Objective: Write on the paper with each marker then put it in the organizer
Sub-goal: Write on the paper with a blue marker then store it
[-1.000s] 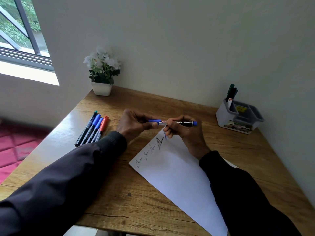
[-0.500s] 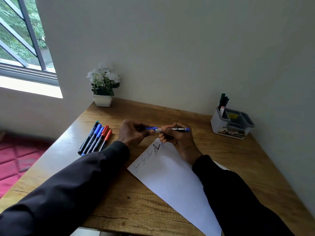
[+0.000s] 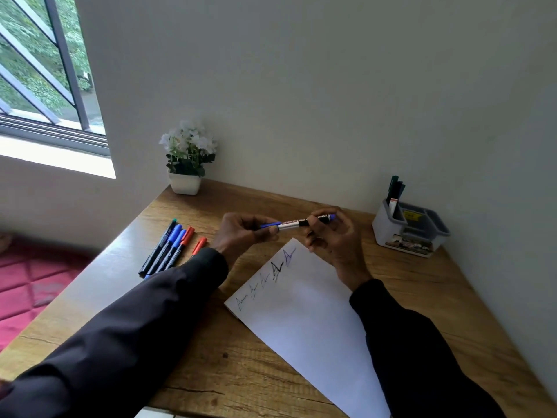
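The right hand (image 3: 331, 239) has lifted clear of the paper (image 3: 316, 312) since a second ago, uncovering a fresh blue scrawl at the end of the row of marks. The blue marker (image 3: 304, 222) it grips now tilts up at its far end. The right hand's fingers and thumb are curled round the dark barrel, while the left hand (image 3: 241, 233) pinches the blue cap (image 3: 269, 225) at the marker's other end.

Together they hold the marker in the air above the counter (image 3: 271, 372), just past the paper's top corner. It is a hold that suits capping, one hand steadying the barrel and the other pushing. A silver collar shows between cap and barrel, and whether the cap is fully home cannot be told.

The organizer (image 3: 384, 233) stands at the counter's back right corner by the wall, well apart from both hands. A few dark markers (image 3: 396, 188) stand upright in its tall compartment, likely those already used. The waiting markers (image 3: 168, 248) lie side by side beside the left sleeve, caps pointing away — probably kept there for the left hand to reach.

With this marker's blue mark on the sheet, the writing step looks done. Carrying it across to the organizer appears to be what remains.
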A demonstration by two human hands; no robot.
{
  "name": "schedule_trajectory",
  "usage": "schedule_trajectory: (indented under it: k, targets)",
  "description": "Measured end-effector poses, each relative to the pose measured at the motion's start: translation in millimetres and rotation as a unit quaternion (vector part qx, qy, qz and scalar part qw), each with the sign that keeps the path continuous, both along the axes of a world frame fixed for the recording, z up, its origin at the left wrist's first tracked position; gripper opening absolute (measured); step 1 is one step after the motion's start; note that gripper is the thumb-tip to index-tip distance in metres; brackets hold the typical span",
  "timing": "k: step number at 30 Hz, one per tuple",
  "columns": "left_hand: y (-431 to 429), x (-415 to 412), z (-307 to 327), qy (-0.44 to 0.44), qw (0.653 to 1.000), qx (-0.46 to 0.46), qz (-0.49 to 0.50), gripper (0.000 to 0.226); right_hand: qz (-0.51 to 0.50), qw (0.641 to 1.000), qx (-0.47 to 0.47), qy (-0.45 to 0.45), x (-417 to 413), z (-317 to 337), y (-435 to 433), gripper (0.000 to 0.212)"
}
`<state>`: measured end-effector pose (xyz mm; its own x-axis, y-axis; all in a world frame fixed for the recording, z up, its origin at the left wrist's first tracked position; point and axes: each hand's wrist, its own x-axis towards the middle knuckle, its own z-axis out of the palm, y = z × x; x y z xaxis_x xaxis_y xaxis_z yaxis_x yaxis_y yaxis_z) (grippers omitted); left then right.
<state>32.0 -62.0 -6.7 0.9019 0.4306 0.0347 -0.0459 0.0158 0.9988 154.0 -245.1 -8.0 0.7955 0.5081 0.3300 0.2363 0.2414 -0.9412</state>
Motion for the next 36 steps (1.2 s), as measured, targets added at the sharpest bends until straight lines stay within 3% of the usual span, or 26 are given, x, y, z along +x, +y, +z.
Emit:
schedule_trajectory:
  k: [2, 6, 11, 18, 23, 27, 31, 36]
  targets:
    - [3, -2, -1, -0.005, 1.000, -0.009, 0.003, 0.020, -0.041, 0.995, -0.034, -0.085, 6, 0, -5, 0.003]
    - [4, -3, -1, 0.003, 1.000, 0.016, 0.020, 0.020, -0.099, 0.937, -0.168, -0.289, 12, -3, -10, 0.009]
    - [5, 0, 0, 0.024, 0.995, 0.056, 0.081, 0.019, -0.087, 0.895, -0.197, -0.390, 5, -6, -2, 0.013]
    - [4, 0, -4, 0.043, 0.986, 0.114, 0.110, 0.020, -0.092, 0.903, -0.193, -0.373, -5, -9, 1, 0.012]
    - [4, -3, 9, -0.017, 0.985, 0.155, 0.075, 0.020, -0.066, 0.911, -0.220, -0.342, 5, 7, -6, 0.013]
    - [0, 2, 11, -0.034, 0.985, 0.155, 0.066, 0.021, -0.079, 0.850, -0.298, -0.428, 6, 16, -16, 0.018]
    - [-14, 5, 15, -0.067, 0.992, 0.094, 0.051, 0.027, -0.148, 0.778, -0.342, -0.507, 5, 17, -17, 0.020]
    - [-27, 14, 28, -0.112, 0.989, 0.084, 0.046, 0.030, -0.142, 0.836, -0.326, -0.418, 19, 22, -29, 0.013]
